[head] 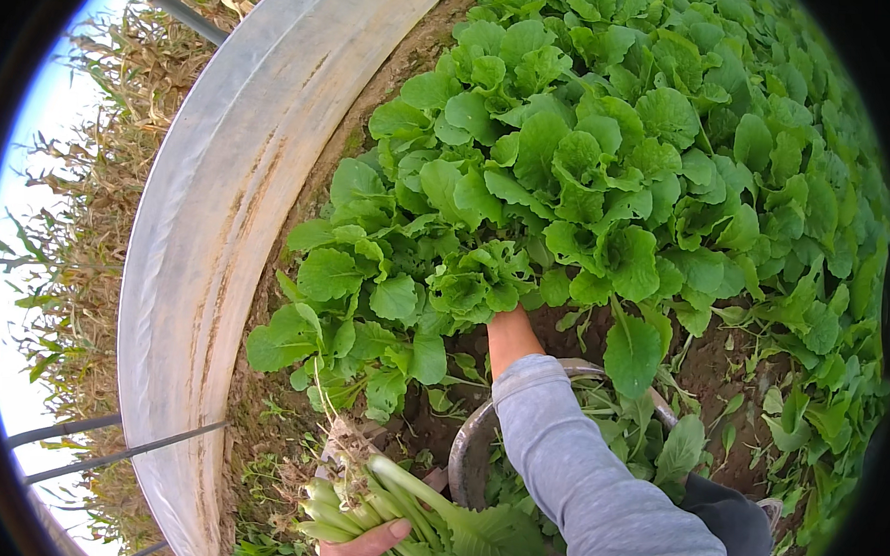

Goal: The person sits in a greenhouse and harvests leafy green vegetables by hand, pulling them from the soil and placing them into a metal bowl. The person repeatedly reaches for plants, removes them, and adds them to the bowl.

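At the bottom, my left hand (366, 547) is closed around a bunch of leafy greens (334, 506). Pale stalk bases and soil-covered roots stick out on its upper side, and broad leaves hang to the right. My right hand (513, 332), in a grey sleeve, reaches forward among the standing leafy green plants (481, 283). Only the wrist shows; leaves cover the fingers, so what they touch is hidden. Beneath my right forearm is a round container (468, 455) with a worn rim, holding loose green leaves (616, 424).
Dense greens (663, 124) fill the bed ahead and to the right. Along the left runs a translucent plastic sheet wall (195, 269) with metal poles (175, 7) and dry corn stalks (110, 193) outside. Bare soil (736, 369) with scattered leaves lies right of the container. A dark-clothed knee (727, 519) shows lower right.
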Demonstrator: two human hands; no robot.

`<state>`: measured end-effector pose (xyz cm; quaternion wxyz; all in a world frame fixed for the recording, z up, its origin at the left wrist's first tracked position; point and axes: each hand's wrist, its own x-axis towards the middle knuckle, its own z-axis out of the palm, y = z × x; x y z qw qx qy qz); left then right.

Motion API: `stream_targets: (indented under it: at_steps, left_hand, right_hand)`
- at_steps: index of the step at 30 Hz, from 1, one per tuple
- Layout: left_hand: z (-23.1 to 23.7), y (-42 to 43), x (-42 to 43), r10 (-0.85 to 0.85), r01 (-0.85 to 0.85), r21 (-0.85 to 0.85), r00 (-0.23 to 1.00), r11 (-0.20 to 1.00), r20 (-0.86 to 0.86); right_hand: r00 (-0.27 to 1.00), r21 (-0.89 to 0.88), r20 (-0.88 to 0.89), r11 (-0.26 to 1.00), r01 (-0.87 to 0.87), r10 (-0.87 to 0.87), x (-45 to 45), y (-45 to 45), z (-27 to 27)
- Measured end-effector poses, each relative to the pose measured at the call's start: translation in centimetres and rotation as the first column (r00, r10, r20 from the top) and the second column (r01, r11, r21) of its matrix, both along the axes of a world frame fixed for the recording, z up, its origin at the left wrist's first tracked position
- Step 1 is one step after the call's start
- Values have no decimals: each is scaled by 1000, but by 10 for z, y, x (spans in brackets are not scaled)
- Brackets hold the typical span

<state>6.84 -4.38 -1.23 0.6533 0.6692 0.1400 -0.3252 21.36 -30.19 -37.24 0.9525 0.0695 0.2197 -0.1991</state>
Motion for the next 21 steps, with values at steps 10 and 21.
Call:
stream_targets:
  at_steps: [10, 21]
  left_hand:
    - [6, 2, -10, -2, 2, -20, 1000, 1000, 7]
    - [11, -1, -22, -20, 21, -26, 998, 999, 57]
  right_hand:
    - [985, 31, -99, 990, -139, 142, -18, 32, 9]
    - [910, -487, -415, 848, -210, -14, -35, 23, 42]
